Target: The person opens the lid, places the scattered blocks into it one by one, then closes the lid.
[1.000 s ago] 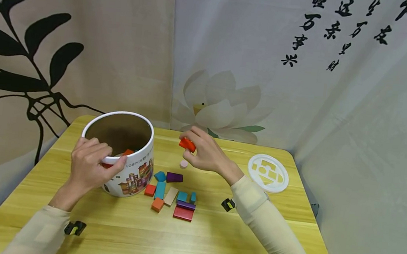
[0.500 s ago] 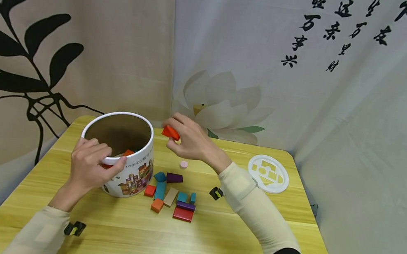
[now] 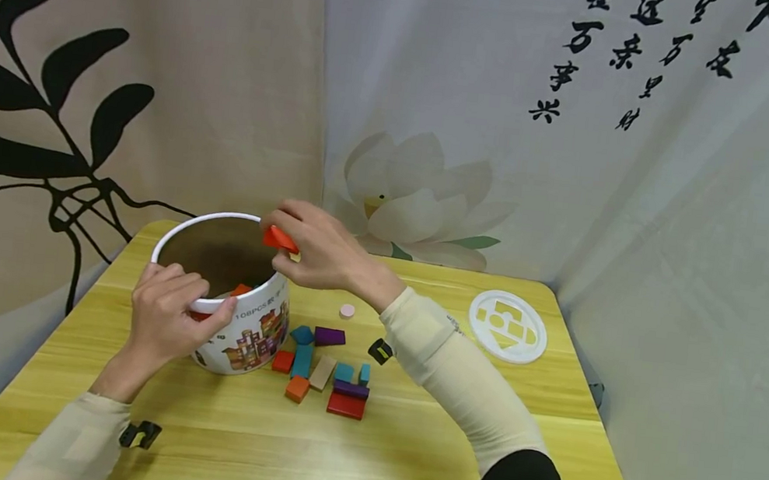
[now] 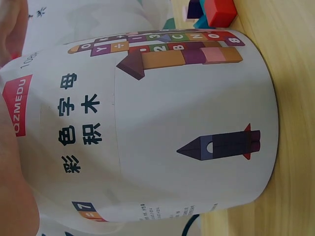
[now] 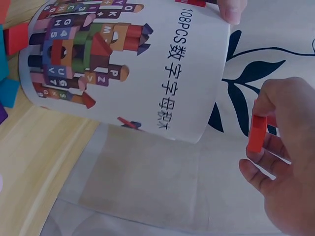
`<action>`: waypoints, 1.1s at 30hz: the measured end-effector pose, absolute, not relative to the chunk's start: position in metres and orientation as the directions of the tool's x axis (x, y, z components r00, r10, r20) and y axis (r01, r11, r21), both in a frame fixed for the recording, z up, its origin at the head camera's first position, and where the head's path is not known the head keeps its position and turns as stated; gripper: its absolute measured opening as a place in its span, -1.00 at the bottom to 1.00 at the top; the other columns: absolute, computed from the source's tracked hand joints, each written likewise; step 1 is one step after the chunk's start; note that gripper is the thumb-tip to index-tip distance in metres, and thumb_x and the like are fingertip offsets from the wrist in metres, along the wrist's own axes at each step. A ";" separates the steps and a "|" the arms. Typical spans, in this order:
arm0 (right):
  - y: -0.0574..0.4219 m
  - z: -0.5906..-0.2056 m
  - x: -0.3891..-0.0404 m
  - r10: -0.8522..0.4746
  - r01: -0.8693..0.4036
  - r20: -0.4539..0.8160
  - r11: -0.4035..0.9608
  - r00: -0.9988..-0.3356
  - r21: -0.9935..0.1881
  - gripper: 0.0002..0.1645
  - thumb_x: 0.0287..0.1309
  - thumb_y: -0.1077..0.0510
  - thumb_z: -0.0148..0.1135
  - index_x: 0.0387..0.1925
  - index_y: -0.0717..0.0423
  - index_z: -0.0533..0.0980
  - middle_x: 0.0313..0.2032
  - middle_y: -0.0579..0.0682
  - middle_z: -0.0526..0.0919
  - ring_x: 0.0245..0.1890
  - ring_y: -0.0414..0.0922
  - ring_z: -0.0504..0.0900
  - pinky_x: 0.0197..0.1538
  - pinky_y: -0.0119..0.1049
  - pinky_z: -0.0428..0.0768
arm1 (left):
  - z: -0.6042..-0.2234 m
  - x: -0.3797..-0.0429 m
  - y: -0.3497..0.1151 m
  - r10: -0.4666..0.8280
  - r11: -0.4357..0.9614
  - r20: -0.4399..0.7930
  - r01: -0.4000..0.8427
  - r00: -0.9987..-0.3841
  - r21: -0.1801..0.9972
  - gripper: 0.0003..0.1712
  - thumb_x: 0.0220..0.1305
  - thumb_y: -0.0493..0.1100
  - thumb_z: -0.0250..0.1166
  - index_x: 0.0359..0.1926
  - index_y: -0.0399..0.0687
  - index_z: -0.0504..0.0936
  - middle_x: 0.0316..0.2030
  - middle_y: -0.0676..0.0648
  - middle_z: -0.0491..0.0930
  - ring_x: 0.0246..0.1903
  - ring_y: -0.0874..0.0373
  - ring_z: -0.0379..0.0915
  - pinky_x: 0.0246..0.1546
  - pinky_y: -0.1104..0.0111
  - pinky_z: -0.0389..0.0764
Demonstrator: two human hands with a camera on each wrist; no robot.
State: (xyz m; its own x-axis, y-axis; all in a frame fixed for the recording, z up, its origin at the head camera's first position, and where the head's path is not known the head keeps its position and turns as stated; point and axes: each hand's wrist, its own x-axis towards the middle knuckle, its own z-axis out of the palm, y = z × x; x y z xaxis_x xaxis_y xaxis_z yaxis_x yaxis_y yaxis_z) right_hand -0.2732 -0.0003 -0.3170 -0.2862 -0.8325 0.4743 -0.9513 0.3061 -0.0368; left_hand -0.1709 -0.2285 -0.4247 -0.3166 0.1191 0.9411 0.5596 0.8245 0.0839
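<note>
A white printed bucket [image 3: 255, 328] stands upright at the left of the table, with an orange block [image 3: 241, 289] visible inside. My left hand [image 3: 169, 311] grips its near rim, fingers over the edge and thumb outside. Over the bucket's right rim, my right hand [image 3: 320, 253] pinches a red-orange block [image 3: 279, 239] between thumb and fingers. From the right wrist view, that block [image 5: 257, 133] sits at the fingertips, apart from the bucket wall. Much of the bucket's inside is hidden by its wall and my left hand.
Several coloured blocks lie right of the bucket, among them a purple one [image 3: 330, 337], a red one [image 3: 346, 406] and an orange cube [image 3: 297, 389]. A small pale pink disc [image 3: 346, 311] lies behind them. The white cut-out lid [image 3: 507, 326] rests at the table's right.
My right hand has carried the red-orange block leftward, from above the table to the bucket's right rim. The left hand keeps its grip on the near rim.
</note>
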 end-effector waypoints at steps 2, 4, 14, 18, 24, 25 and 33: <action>-0.006 -0.315 -0.272 -0.841 -0.947 0.453 0.319 -0.296 -0.026 -0.57 0.12 0.08 0.24 0.06 0.02 0.61 -0.05 -0.10 0.58 -0.11 -0.22 0.50 0.00 -0.44 0.49 | -0.425 -0.171 -0.228 0.119 0.824 0.942 0.560 -0.313 0.082 -0.37 0.13 0.22 0.20 -0.84 0.00 0.19 -0.86 0.05 0.16 -0.75 0.07 0.04 -0.56 0.05 0.13; -0.011 -0.314 -0.272 -0.850 -0.946 0.433 0.324 -0.301 -0.023 -0.57 0.14 0.07 0.25 0.08 -0.01 0.60 -0.04 -0.10 0.58 -0.10 -0.21 0.50 0.01 -0.45 0.48 | -0.425 -0.171 -0.228 0.118 0.823 0.943 0.561 -0.311 0.083 -0.37 0.13 0.22 0.20 -0.84 -0.01 0.20 -0.86 0.05 0.15 -0.76 0.07 0.04 -0.56 0.05 0.13; -0.034 -0.313 -0.267 -0.888 -0.954 0.357 0.299 -0.290 -0.030 -0.53 0.15 0.07 0.26 0.13 -0.05 0.58 -0.05 -0.13 0.54 -0.14 -0.22 0.47 -0.02 -0.42 0.43 | -0.424 -0.169 -0.227 0.125 0.829 0.940 0.554 -0.319 0.078 -0.38 0.15 0.22 0.19 -0.83 0.00 0.22 -0.86 0.02 0.23 -0.75 0.05 0.09 -0.55 0.05 0.15; -0.044 -0.315 -0.268 -0.896 -0.958 0.345 0.285 -0.279 -0.035 -0.54 0.16 0.07 0.24 0.13 -0.05 0.58 -0.07 -0.13 0.53 -0.19 -0.23 0.45 -0.08 -0.42 0.42 | -0.422 -0.169 -0.227 0.121 0.826 0.942 0.558 -0.313 0.079 -0.39 0.14 0.20 0.20 -0.83 -0.01 0.22 -0.86 0.02 0.23 -0.75 0.05 0.08 -0.54 0.05 0.15; -0.059 -0.320 -0.269 -0.908 -0.956 0.301 0.289 -0.293 -0.061 -0.52 0.19 0.06 0.24 0.17 0.00 0.57 -0.04 -0.11 0.52 -0.18 -0.22 0.45 -0.09 -0.44 0.43 | -0.422 -0.169 -0.226 0.125 0.828 0.942 0.556 -0.313 0.075 -0.40 0.13 0.18 0.20 -0.84 -0.01 0.21 -0.86 0.02 0.23 -0.75 0.06 0.07 -0.55 0.07 0.14; -0.061 -0.322 -0.270 -0.910 -0.955 0.291 0.290 -0.296 -0.065 -0.51 0.19 0.07 0.24 0.18 0.00 0.57 -0.04 -0.11 0.52 -0.18 -0.22 0.46 -0.09 -0.44 0.43 | -0.423 -0.168 -0.226 0.123 0.828 0.942 0.555 -0.313 0.076 -0.40 0.13 0.18 0.20 -0.84 -0.01 0.21 -0.86 0.02 0.22 -0.75 0.06 0.07 -0.55 0.07 0.14; -0.070 -0.331 -0.275 -0.911 -0.950 0.271 0.301 -0.311 -0.079 -0.48 0.21 0.09 0.25 0.23 0.03 0.56 -0.01 -0.10 0.53 -0.15 -0.22 0.48 -0.02 -0.43 0.45 | -0.425 -0.169 -0.228 0.125 0.828 0.936 0.554 -0.328 0.084 -0.40 0.14 0.21 0.20 -0.82 0.00 0.23 -0.86 0.00 0.26 -0.73 0.03 0.11 -0.53 0.03 0.17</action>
State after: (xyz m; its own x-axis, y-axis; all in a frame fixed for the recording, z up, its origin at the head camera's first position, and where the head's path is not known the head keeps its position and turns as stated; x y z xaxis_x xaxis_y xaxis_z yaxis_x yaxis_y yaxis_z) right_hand -0.2749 -0.0700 -0.3309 -0.3115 -0.9109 0.2708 -0.9502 0.3014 -0.0791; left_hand -0.1694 -0.2283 -0.4245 -0.3281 0.1250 0.9363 0.5542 0.8282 0.0837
